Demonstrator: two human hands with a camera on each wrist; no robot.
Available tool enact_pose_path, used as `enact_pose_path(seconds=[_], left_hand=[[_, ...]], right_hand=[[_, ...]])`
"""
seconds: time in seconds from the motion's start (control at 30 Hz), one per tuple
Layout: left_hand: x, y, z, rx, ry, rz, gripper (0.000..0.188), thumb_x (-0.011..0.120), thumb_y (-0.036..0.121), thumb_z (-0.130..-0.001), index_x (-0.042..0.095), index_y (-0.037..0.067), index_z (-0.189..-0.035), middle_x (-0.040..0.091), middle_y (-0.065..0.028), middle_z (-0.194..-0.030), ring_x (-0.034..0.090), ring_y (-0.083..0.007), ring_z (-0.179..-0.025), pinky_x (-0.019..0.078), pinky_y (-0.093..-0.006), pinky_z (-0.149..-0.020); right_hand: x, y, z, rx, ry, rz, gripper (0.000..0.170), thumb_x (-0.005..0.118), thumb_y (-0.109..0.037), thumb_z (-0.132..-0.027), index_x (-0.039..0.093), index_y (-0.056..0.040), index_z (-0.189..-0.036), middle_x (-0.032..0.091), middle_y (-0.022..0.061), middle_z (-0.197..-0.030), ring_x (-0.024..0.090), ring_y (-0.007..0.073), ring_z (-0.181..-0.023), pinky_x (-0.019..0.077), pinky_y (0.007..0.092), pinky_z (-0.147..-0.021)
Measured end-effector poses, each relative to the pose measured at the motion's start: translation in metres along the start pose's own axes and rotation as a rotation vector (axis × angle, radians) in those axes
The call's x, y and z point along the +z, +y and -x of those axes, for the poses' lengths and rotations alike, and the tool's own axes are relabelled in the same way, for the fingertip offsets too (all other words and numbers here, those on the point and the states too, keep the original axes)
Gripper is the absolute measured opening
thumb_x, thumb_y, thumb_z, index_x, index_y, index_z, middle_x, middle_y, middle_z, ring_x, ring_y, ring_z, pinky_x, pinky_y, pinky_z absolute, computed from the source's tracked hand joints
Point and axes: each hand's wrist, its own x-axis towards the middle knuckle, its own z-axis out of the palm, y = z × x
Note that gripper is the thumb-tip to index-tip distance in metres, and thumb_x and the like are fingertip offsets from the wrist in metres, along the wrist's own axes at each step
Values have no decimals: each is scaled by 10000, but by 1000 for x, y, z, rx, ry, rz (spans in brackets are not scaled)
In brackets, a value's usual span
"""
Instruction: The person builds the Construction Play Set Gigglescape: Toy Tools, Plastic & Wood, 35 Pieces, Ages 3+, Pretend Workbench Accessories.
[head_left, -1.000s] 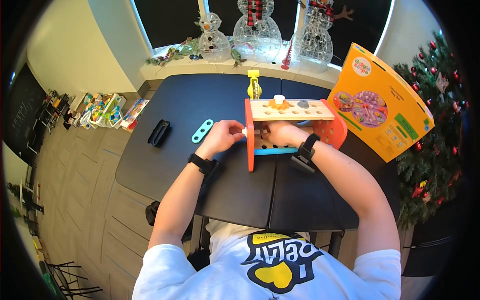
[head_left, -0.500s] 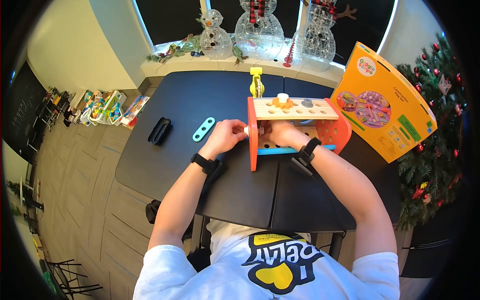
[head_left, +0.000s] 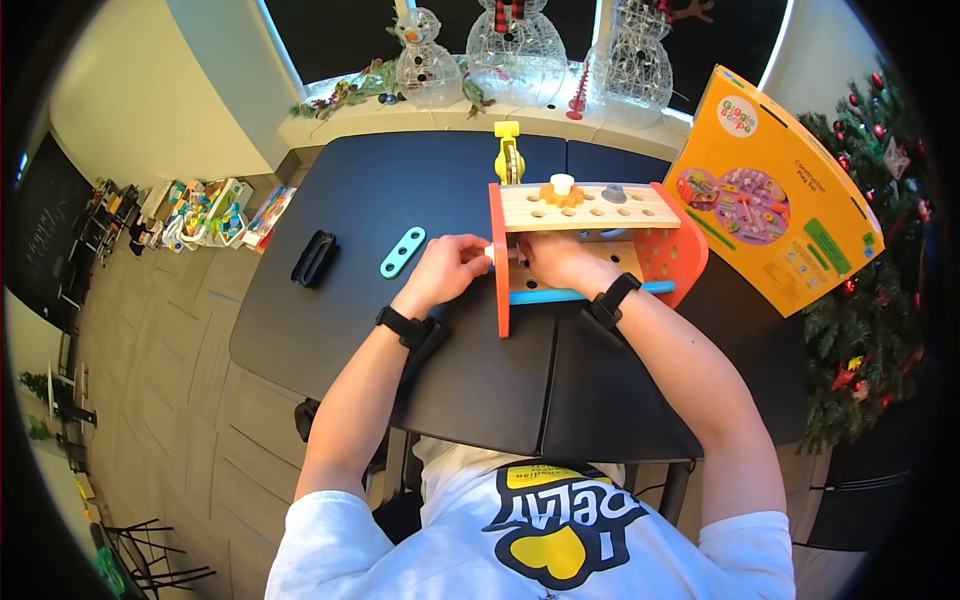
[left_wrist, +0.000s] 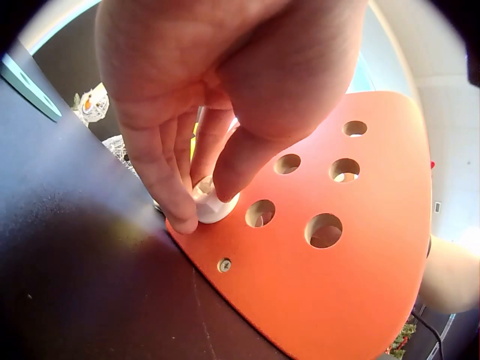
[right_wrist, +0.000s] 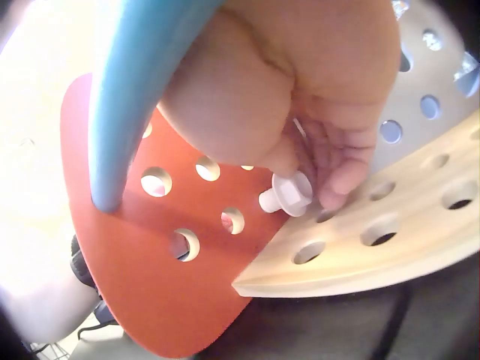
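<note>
A wooden toy bench has a red side panel (head_left: 502, 290) with round holes and a perforated wooden top (head_left: 590, 209). Outside that panel, my left hand (head_left: 446, 270) pinches a white piece (left_wrist: 214, 204) between thumb and fingers, against the panel's surface. My right hand (head_left: 560, 262) reaches inside the bench, under the top. In the right wrist view its thumb and fingers hold a white bolt (right_wrist: 292, 193) with a hexagonal head, its shaft pointing to the red panel. Fingertips partly cover both white pieces.
On the table (head_left: 310, 340), a teal strip with holes (head_left: 403, 252) and a black holder (head_left: 315, 259) lie left of my left hand. A yellow toy piece (head_left: 509, 160) stands behind the bench. An orange box (head_left: 775, 200) leans at the right, near a decorated tree (head_left: 860, 330).
The bench has turned slightly, and more of its blue bar shows beside my right wrist. Both hands keep their holds at the red panel.
</note>
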Motion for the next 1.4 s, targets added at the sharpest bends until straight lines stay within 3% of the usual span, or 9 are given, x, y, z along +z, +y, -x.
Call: enact_pose_path(seconds=[0.33, 0.43, 0.53, 0.73, 0.83, 0.93, 1.03, 1.4], left_hand=[[-2, -3, -5, 8, -38, 21, 257, 706, 111, -956, 730, -50, -1155, 792, -157, -962, 769, -221, -890, 597, -342, -829], [-3, -2, -4, 12, -40, 18, 252, 706, 114, -958, 732, -48, -1149, 792, -155, -960, 769, -217, -891, 597, -340, -827], [-3, 2, -3, -14, -35, 20, 252, 708, 117, -960, 733, -47, -1150, 792, -154, -960, 769, -218, -891, 595, -339, -826], [-4, 3, -2, 8, -37, -13, 262, 710, 123, -965, 730, -50, -1160, 791, -157, -960, 769, -225, -892, 593, -342, -824], [-2, 0, -3, 15, -31, -14, 264, 708, 126, -966, 730, -48, -1163, 791, -157, -961, 769, -227, -896, 591, -342, -821], [-4, 6, -2, -3, -42, -2, 265, 708, 126, -966, 731, -43, -1168, 791, -154, -962, 769, -225, -893, 590, -341, -817], [-4, 3, -3, -11, -58, 9, 263, 707, 127, -968, 732, -40, -1171, 791, -148, -961, 767, -222, -888, 590, -341, -816], [-7, 12, 0, -26, -70, -36, 262, 706, 116, -968, 728, -41, -1177, 786, -156, -948, 765, -228, -863, 590, -346, -807]], right_hand=[[-7, -4, 9, -55, 63, -165, 197, 595, -44, -947, 613, 5, -1137, 684, 246, -1123, 653, 427, -1055, 531, 470, -904], [-6, -6, 6, -31, 11, -54, 188, 591, -45, -947, 629, 8, -1124, 688, 249, -1116, 651, 433, -1057, 530, 477, -902], [-7, -11, 3, -1, -28, -36, 332, 619, 3, -873, 658, 31, -1201, 674, 277, -1235, 634, 426, -1188, 531, 467, -981], [-29, -31, 23, 45, -26, -81, 363, 597, 5, -882, 647, 26, -1242, 670, 272, -1268, 638, 426, -1189, 535, 468, -988], [-16, -14, 18, -68, 60, -123, 246, 618, -28, -894, 633, 10, -1137, 688, 253, -1113, 662, 426, -1050, 537, 469, -882], [-13, -14, 11, 14, -41, 10, 277, 620, -41, -897, 633, 11, -1169, 687, 256, -1145, 658, 432, -1074, 539, 475, -902], [-19, -22, 18, 33, -12, 11, 355, 588, -66, -917, 628, 20, -1260, 657, 271, -1300, 643, 425, -1189, 539, 487, -1003], [-11, -11, 16, -23, -52, 94, 342, 574, -131, -951, 658, -11, -1261, 683, 238, -1274, 674, 393, -1153, 552, 476, -979]])
